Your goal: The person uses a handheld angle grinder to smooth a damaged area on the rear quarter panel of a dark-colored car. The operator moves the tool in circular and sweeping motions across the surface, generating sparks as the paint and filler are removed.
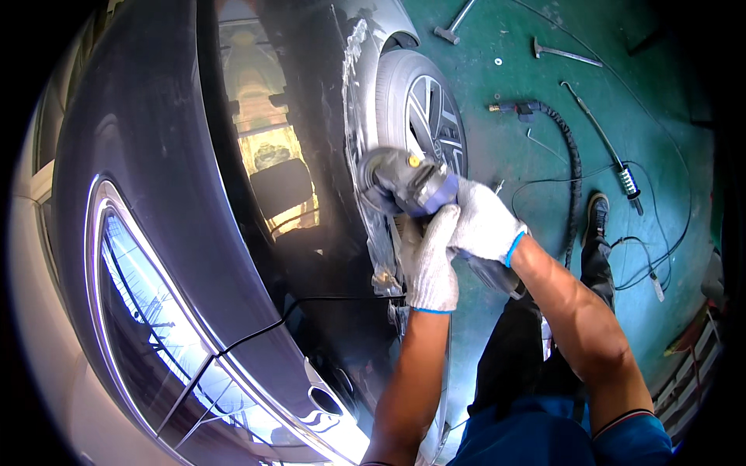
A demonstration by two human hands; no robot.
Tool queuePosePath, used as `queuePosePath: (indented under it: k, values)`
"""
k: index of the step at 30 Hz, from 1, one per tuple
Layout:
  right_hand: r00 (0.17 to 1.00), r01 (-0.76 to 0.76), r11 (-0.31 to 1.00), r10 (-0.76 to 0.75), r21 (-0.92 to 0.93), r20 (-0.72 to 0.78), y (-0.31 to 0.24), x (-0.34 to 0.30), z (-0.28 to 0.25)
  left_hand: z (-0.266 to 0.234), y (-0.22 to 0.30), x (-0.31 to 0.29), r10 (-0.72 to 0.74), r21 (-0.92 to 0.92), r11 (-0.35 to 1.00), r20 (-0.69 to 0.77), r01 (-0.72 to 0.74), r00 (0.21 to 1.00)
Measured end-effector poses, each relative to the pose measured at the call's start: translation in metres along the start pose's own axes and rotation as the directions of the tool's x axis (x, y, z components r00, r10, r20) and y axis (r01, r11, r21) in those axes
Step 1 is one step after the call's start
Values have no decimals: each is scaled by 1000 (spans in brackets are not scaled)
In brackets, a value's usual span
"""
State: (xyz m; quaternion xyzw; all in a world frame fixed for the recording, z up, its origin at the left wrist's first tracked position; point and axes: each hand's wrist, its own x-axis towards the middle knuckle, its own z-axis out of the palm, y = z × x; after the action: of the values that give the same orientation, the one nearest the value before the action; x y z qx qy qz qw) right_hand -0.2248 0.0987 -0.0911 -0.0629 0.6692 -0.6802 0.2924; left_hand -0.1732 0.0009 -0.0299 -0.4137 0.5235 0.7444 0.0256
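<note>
With both hands in white knit gloves I hold an angle grinder (pixel 416 182) at the wheel arch of a dark car (pixel 148 101). My right hand (pixel 486 221) is closed around the grinder's body behind its head. Close below the head, my left hand (pixel 433 268) is closed on the tool, its fingers partly hidden. The round disc end lies at the scraped, bare-metal wheel-arch edge (pixel 353 93); whether it touches cannot be made out. Just beyond the grinder is the car's wheel (pixel 431 113), with a grey tyre and spoked rim.
Two hammers (pixel 447 35) (pixel 571 54), a slide hammer (pixel 610 144) and a thick black hose (pixel 571 147) lie on the green floor (pixel 505 101). Thin cables (pixel 657 260) loop near my foot (pixel 597 213). Across the car's side runs a black cord (pixel 287 311).
</note>
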Motion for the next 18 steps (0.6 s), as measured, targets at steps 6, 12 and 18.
queuePosePath:
  k: [6, 12, 18]
  values:
    - [999, 8, 1000, -8, 4, 48, -3, 10, -15, 10, 5, 10, 16, 59, 998, 13, -17, 1000]
    - [998, 22, 1000, -21, -21, 52, -11, 25, -20, 11, 7, 21, 126, 136, 982, 59, -133, 990]
    - [995, -43, 986, 57, -162, 82, 5, 3, -13, 10, -9, 1, 61, 25, 998, -19, -61, 998]
